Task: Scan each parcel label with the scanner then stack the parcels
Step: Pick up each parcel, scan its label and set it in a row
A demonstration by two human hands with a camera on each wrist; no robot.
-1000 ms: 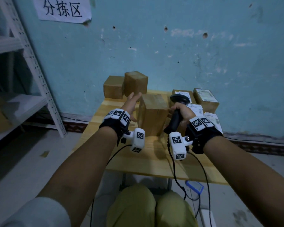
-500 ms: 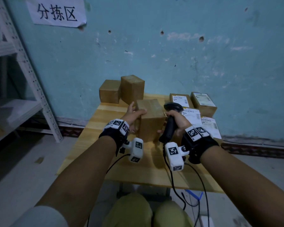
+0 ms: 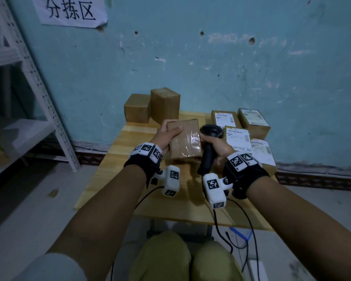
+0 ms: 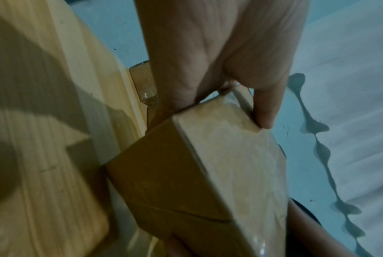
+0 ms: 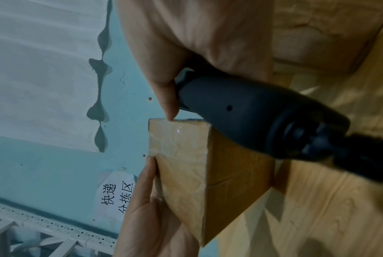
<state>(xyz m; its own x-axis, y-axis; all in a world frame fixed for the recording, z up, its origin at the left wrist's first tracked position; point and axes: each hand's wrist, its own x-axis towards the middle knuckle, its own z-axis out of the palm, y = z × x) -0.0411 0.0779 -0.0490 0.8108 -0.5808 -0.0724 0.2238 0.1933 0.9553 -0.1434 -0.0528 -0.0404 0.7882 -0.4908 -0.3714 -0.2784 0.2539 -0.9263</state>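
Parcel point(image 3: 184, 138) now tipped back, left hand point(image 3: 166, 136) gripping it, right hand point(image 3: 217, 146) clasping scanner point(image 3: 208, 147)

Both forearms reach forward, wrists level. The left hand point(image 3: 166, 136) grips a parcel point(image 3: 185, 138) (thumb on top); the right hand point(image 3: 217, 146) is wrapped round the scanner point(image 3: 208, 147) handle.

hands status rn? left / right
Left hand: gripping the taped cardboard parcel.
Right hand: gripping the black scanner by its handle.
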